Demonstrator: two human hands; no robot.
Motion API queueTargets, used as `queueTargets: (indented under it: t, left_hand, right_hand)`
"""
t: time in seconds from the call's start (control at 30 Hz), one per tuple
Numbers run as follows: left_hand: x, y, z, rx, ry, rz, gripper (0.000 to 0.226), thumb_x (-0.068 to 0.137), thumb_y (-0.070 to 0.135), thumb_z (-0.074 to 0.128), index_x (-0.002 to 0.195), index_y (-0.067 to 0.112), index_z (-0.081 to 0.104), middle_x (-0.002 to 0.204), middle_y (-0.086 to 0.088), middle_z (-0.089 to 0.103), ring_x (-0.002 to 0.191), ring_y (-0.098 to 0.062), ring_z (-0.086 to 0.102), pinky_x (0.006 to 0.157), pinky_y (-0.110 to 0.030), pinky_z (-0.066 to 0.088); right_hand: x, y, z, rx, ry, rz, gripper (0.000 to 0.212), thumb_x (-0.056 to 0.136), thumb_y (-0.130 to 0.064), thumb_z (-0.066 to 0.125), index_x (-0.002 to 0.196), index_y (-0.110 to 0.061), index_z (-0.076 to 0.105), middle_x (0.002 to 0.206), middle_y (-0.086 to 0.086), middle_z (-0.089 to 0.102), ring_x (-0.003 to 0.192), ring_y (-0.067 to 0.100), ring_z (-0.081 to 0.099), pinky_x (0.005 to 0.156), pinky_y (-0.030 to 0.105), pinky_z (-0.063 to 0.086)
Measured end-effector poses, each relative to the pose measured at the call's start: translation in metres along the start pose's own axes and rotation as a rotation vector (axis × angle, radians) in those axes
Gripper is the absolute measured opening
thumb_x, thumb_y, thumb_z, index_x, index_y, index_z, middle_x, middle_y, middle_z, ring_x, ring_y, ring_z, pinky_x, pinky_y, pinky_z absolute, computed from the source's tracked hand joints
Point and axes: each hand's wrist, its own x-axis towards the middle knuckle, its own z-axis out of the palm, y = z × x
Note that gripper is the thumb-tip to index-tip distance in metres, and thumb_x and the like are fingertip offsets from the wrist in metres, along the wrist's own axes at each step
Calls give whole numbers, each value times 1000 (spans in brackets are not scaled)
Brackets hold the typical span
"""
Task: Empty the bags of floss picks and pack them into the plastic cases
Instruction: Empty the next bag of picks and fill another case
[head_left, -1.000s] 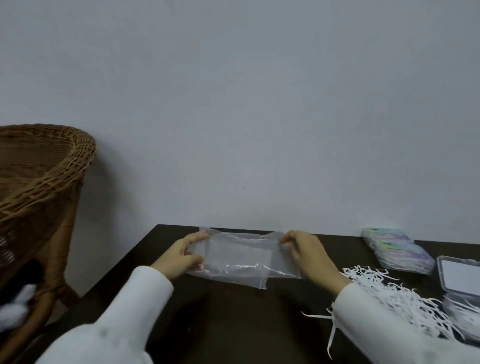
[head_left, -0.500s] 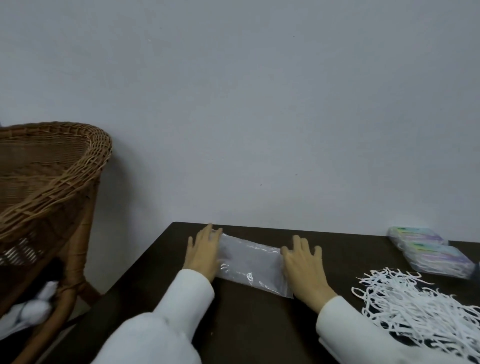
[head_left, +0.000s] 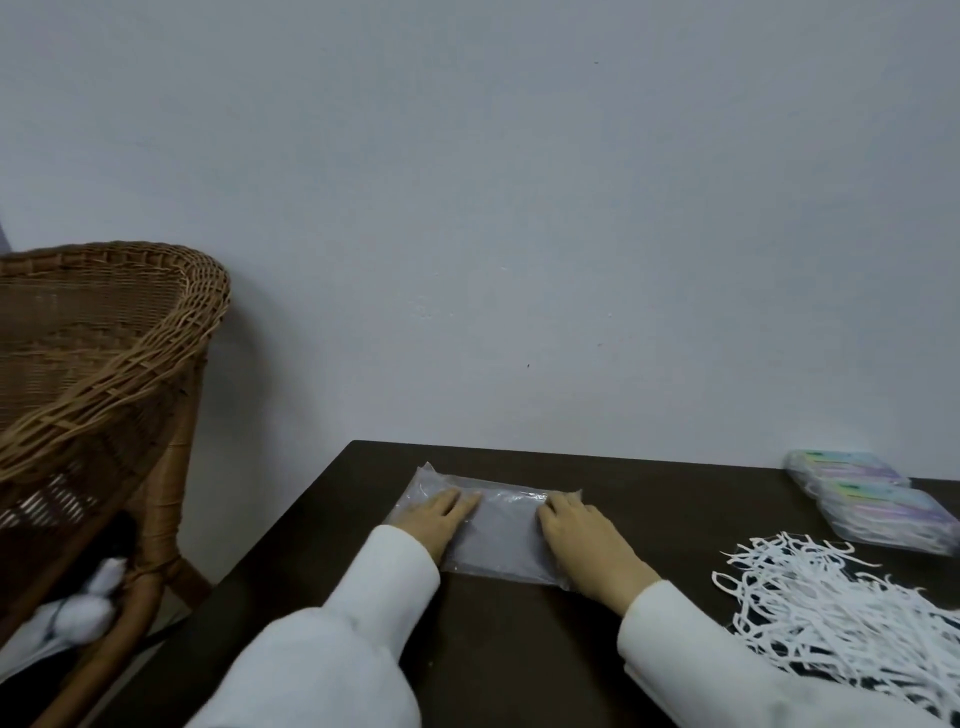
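Head view: left hand (head_left: 439, 519) and right hand (head_left: 582, 530) press flat-fingered on the emptied bag (head_left: 496, 540) — grasping nothing — so next, likely, the floss picks (head_left: 831, 613) beside the right hand want casing.

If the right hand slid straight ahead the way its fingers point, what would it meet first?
The right hand lies flat on the empty clear bag, fingers aimed at the wall. Past the bag's far edge only bare dark table shows, then the wall. So the wall likely comes first, though depth is hard to judge.
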Motion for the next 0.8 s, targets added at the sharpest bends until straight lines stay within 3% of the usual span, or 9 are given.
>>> queueTargets:
  t: [0.13, 0.27, 0.53, 0.63, 0.8]
  left_hand:
    - [-2, 16, -11, 115, 36, -18, 84, 87, 18, 61, 150, 23, 6, 156, -8, 11, 142, -30, 17, 115, -44, 23]
    - [-3, 44, -22, 39, 132, -19, 80, 88, 15, 62, 150, 17, 10, 157, -10, 11, 144, -25, 13, 116, -36, 13]
    - [-2, 125, -29, -217, 244, 242, 61, 88, -3, 44, 144, 16, 29, 145, -7, 34, 133, -24, 34, 108, -31, 28]
    - [-1, 154, -24, -329, 257, 317, 55, 90, 1, 44, 141, 17, 35, 141, -6, 39, 131, -23, 37, 108, -36, 31]
    - [-8, 205, -22, -459, 245, 389, 44, 98, 19, 42, 141, 15, 35, 143, -5, 39, 134, -19, 34, 110, -31, 26]
  right_hand:
    - [-4, 6, -12, 147, 95, 23, 39, 90, -2, 52, 128, -8, 47, 133, 11, 40, 115, 25, 49, 97, 29, 41]
    - [-12, 18, -21, 291, 84, 45, 33, 91, -2, 49, 123, -11, 54, 127, 7, 47, 110, 23, 54, 94, 30, 46]
    - [-54, 65, -31, 361, 66, 120, 27, 86, -5, 47, 109, -8, 60, 115, 11, 56, 107, 27, 55, 89, 31, 42]
    - [-77, 85, -36, 343, 82, 152, 29, 85, -5, 49, 112, -8, 61, 116, 12, 57, 111, 26, 53, 89, 28, 40]
    - [-124, 122, -45, 331, 138, 193, 28, 87, -10, 54, 113, -14, 62, 114, 5, 57, 110, 19, 53, 92, 27, 41]
